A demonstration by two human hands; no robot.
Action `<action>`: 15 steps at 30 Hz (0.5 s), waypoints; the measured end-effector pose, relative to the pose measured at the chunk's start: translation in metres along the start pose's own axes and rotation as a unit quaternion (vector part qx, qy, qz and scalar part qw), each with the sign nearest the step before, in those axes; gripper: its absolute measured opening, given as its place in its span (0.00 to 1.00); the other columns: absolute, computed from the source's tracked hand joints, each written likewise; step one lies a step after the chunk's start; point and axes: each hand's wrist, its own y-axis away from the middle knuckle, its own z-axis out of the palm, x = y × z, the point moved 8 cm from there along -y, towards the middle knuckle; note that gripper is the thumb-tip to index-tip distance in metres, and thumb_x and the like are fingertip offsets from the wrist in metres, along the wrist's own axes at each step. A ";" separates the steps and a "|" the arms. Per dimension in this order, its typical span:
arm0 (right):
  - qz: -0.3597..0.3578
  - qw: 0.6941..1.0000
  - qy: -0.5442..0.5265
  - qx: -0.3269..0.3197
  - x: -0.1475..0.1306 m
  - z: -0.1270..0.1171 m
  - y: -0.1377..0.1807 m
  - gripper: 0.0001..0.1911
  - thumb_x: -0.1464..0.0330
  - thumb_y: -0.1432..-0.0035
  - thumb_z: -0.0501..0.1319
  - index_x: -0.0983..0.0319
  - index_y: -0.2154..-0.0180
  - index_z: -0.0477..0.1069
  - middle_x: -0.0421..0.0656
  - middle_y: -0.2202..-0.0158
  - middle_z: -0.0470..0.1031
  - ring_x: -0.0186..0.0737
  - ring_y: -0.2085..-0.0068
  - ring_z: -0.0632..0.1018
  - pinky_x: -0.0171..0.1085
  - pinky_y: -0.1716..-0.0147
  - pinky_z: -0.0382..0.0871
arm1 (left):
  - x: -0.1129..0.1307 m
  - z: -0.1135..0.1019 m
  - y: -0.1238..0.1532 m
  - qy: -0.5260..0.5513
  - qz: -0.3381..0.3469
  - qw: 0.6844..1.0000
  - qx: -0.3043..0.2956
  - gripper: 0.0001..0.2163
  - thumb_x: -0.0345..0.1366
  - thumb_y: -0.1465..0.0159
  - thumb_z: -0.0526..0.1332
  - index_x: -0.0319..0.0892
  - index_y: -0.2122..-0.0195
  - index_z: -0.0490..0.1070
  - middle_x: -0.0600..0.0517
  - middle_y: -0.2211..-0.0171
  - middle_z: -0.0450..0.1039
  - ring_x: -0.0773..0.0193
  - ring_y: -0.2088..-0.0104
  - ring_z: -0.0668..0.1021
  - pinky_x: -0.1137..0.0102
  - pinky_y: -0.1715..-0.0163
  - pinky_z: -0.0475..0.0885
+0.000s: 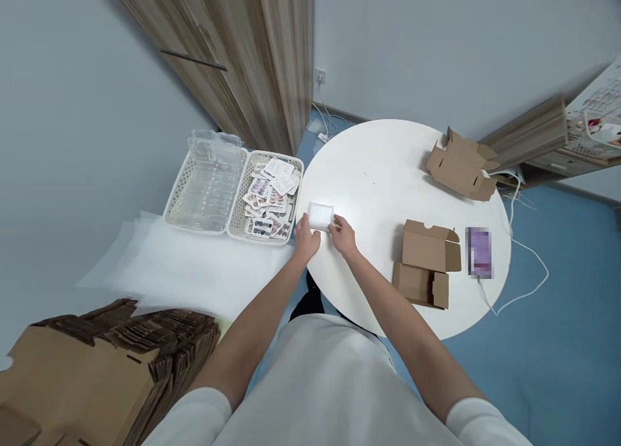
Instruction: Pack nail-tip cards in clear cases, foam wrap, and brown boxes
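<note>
A small white wrapped packet point(321, 215) lies at the left edge of the round white table point(373, 193). My left hand point(306, 241) grips its left side, fingers bent around the edge. At the packet's lower right corner, my right hand point(343, 235) has its thumb and fingers closed on it. What is inside the packet is hidden by the whitish wrapping. Just left of my left hand stands a white basket point(235, 229) of printed cards point(272, 197) with rows of coloured shapes. An open brown cardboard box point(427, 252) rests on the table, to the right of my hands.
A second basket holds clear plastic cases point(208, 190). White sheets point(194, 265) are spread below it, beside a stack of flat cardboard boxes point(87, 375). An unfolded carton point(460, 164) and a purple pixelated device point(480, 252) with a white cable are on the table. Wooden cabinets stand behind.
</note>
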 end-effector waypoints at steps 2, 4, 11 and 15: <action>0.005 1.000 -0.002 0.014 -0.002 0.005 -0.002 0.22 0.66 0.48 0.53 0.59 0.50 0.59 0.44 0.51 0.67 0.35 0.60 0.73 0.36 0.57 0.65 | 0.003 -0.002 -0.003 -0.002 0.020 1.000 -0.001 0.28 0.30 0.45 0.53 0.38 0.42 0.49 0.43 0.44 0.55 0.56 0.43 0.57 0.62 0.44 0.49; 0.013 0.999 -0.006 0.028 -0.003 0.007 -0.003 0.21 0.67 0.49 0.53 0.59 0.51 0.60 0.43 0.53 0.68 0.35 0.61 0.73 0.36 0.58 0.66 | 0.004 -0.003 -0.006 0.002 0.029 1.000 0.000 0.26 0.29 0.46 0.53 0.36 0.44 0.53 0.42 0.46 0.58 0.56 0.45 0.60 0.64 0.45 0.53; 0.034 0.997 -0.008 0.062 0.005 -0.003 -0.004 0.16 0.69 0.54 0.55 0.59 0.59 0.66 0.40 0.61 0.72 0.35 0.64 0.74 0.36 0.61 0.67 | -0.003 -0.008 -0.006 0.051 -0.017 0.999 0.000 0.23 0.28 0.46 0.52 0.35 0.48 0.61 0.44 0.49 0.64 0.59 0.54 0.71 0.66 0.51 0.62; 0.028 0.997 -0.033 0.060 0.013 -0.015 0.004 0.15 0.70 0.55 0.55 0.59 0.60 0.66 0.41 0.61 0.72 0.34 0.66 0.74 0.35 0.64 0.67 | 0.000 -0.005 0.005 0.078 -0.007 0.997 0.014 0.21 0.27 0.46 0.52 0.37 0.49 0.64 0.45 0.52 0.67 0.61 0.57 0.72 0.66 0.52 0.64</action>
